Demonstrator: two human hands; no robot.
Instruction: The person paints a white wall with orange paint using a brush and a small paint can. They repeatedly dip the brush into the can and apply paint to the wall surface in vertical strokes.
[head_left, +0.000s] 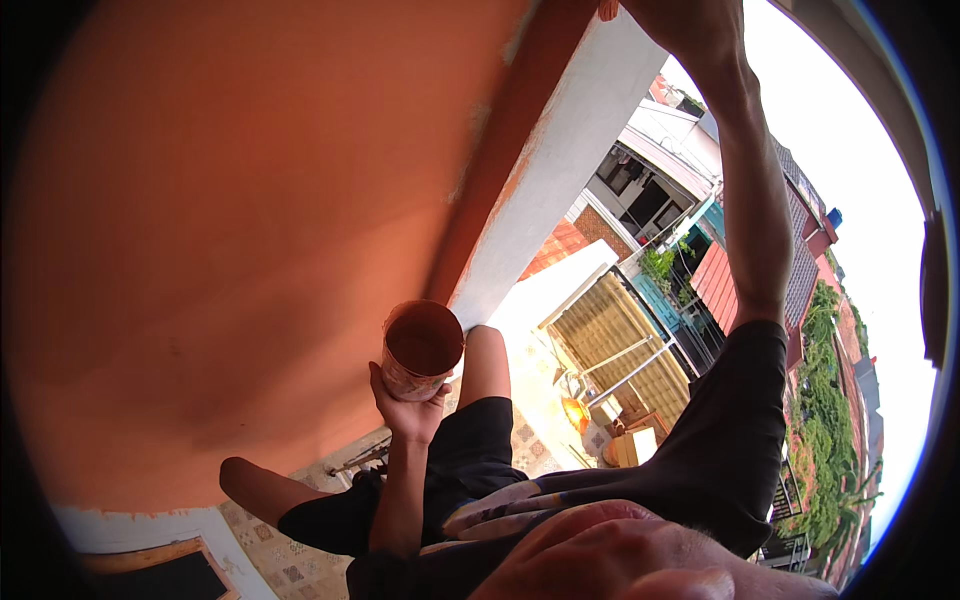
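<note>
My left hand (411, 411) cups a small round container (414, 381) from below, its open mouth tilted towards me. The inside is coated reddish-brown, and streaks of the same colour mark the outer wall. Close by on the left rises an orange-painted wall (247, 225). My right arm reaches up along the wall's white edge band (559, 150). Only the wrist and part of my right hand (679, 26) show at the top rim; the fingers are cut off. A small orange tip (608, 9) beside that hand is too cropped to identify.
Patterned floor tiles (262, 536) lie far below my bare knees. A dark-paned frame (161, 570) sits at the lower left. Down in the sunlit yard are an orange rounded object (576, 414), boxes (641, 444) and a corrugated panel (611, 322). Roofs and trees stand beyond.
</note>
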